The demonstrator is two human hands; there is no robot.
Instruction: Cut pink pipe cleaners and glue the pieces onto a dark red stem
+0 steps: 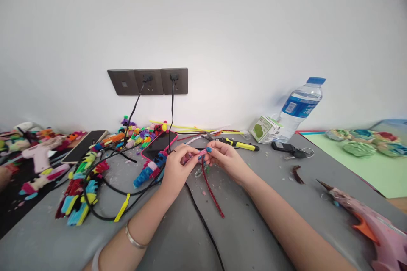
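Item 1. Left hand (177, 168): raised just above the table (260, 224), fingers pinched together on the near end of the pink stem piece (201, 153); a bracelet (133, 239) sits on the wrist

Item 2. Right hand (226, 160): opposite the left, fingertips with blue nails closed on the other end of the same piece. Holding it from both sides appears to keep the short piece steady between the two hands

Item 3. Pink stem piece: at the centre of the view, clear of the table, its long axis roughly level and running left to right from hand to hand

Item 4. Red pipe cleaner (212, 192): upper end up at the fingers, the rest trailing down and toward the person onto the table, long axis slanting to the lower right. It seems to hang loose because only its top is gripped

Item 5. Surroundings: black cables (127, 188) from the wall sockets (148, 81) to a phone (159, 144); bright pipe-cleaner figures (79, 197) at left; yellow-handled cutter (242, 145), carton (263, 129), water bottle (300, 108) and key fob (288, 148) behind the hands; pink glue gun (377, 226) at lower right, within easy reach
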